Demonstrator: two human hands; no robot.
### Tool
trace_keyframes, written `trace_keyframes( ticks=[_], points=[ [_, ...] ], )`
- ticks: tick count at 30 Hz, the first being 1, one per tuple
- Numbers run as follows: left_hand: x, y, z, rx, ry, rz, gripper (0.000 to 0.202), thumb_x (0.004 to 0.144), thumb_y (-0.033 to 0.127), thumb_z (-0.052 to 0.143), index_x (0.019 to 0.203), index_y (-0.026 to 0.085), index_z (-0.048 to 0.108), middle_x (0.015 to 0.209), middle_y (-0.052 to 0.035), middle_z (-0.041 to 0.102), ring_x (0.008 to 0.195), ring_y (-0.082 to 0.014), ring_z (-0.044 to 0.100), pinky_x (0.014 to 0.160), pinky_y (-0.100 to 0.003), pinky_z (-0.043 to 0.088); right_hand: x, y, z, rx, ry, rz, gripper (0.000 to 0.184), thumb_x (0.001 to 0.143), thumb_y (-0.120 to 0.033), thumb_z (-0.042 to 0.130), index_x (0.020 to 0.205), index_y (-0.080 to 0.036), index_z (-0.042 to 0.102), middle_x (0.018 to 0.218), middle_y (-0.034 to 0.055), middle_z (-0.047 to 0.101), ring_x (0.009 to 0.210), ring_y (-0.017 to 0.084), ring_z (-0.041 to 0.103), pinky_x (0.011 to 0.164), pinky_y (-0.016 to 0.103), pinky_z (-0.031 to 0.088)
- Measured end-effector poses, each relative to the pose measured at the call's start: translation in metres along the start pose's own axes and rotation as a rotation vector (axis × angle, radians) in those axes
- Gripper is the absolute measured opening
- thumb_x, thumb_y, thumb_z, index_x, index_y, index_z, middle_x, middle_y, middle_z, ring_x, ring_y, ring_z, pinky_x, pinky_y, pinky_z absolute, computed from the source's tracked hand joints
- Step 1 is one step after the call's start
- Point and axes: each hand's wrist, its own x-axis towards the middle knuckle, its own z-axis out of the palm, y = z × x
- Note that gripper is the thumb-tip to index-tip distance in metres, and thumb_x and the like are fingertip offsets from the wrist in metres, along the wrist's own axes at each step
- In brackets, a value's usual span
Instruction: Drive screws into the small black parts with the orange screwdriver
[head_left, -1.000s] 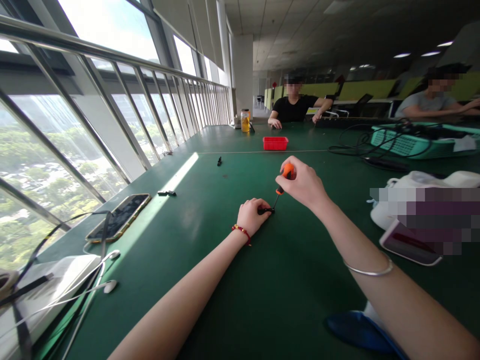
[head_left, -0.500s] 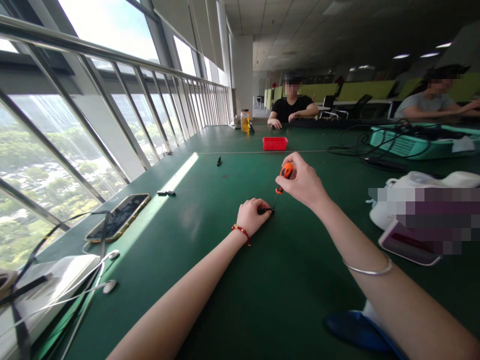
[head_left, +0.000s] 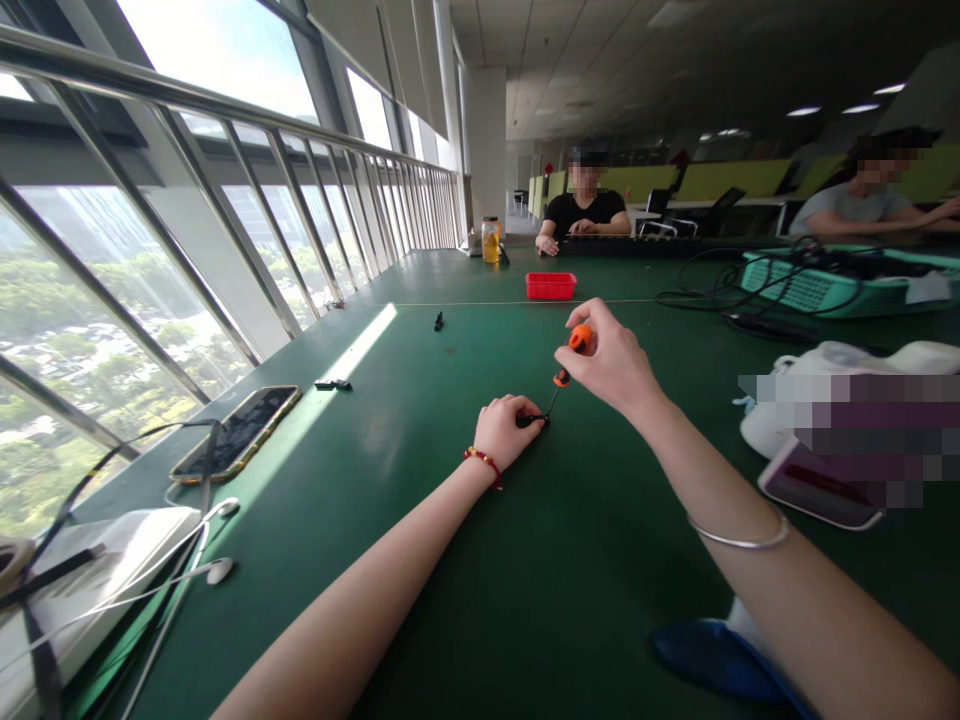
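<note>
Left hand [head_left: 504, 432], fingers closed on a black part [head_left: 531, 421] low at the middle of the table [head_left: 525, 620]; right hand [head_left: 611, 360], wrapped about the handle of a tilted orange-and-black screwdriver [head_left: 580, 340], its tip at the part's right end. A second piece [head_left: 334, 385], black, near a phone [head_left: 244, 432] at left; a third piece [head_left: 439, 321] farther back. One red tray [head_left: 551, 288] beyond the hands, one teal basket [head_left: 787, 287] with cables at far right.

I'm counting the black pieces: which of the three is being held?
The black piece in the left hand, by the tip of the screwdriver; the piece near the smartphone and the farthest piece lie untouched.
</note>
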Motion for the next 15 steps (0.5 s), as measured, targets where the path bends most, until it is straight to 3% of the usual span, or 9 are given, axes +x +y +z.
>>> trace_keyframes(
  ticks=[5, 10, 15],
  points=[
    [0.0004, -0.0016, 0.0009, -0.015, -0.002, 0.001, 0.01, 0.074, 0.028, 0.062, 0.079, 0.021, 0.066, 0.083, -0.0007, 0.066, 0.081, -0.0164, 0.06, 0.076, -0.029, 0.048, -0.0008, -0.0017, -0.0029, -0.111, 0.011, 0.046, 0.033, 0.08, -0.052, 0.039, 0.067, -0.023, 0.047, 0.06, 0.0013, 0.054, 0.058, 0.018, 0.049, 0.051, 0.026, 0.026],
    [0.0006, -0.0017, 0.0007, -0.012, 0.001, 0.008, 0.011, 0.075, 0.029, 0.061, 0.079, 0.02, 0.066, 0.083, -0.0007, 0.066, 0.081, -0.0165, 0.059, 0.075, -0.029, 0.048, 0.0017, 0.0005, -0.0059, -0.028, -0.028, 0.043, 0.016, 0.072, -0.037, 0.05, 0.082, -0.024, 0.049, 0.064, -0.0019, 0.056, 0.057, 0.016, 0.05, 0.052, 0.026, 0.028],
    [0.0004, -0.0001, -0.0002, -0.015, -0.004, -0.001, 0.01, 0.075, 0.028, 0.061, 0.078, 0.02, 0.066, 0.083, -0.0007, 0.066, 0.081, -0.0165, 0.059, 0.075, -0.028, 0.048, 0.0015, 0.0007, -0.0073, -0.108, 0.005, 0.07, 0.029, 0.074, -0.053, 0.049, 0.073, -0.024, 0.052, 0.062, 0.0002, 0.056, 0.058, 0.018, 0.05, 0.052, 0.026, 0.027]
  ],
)
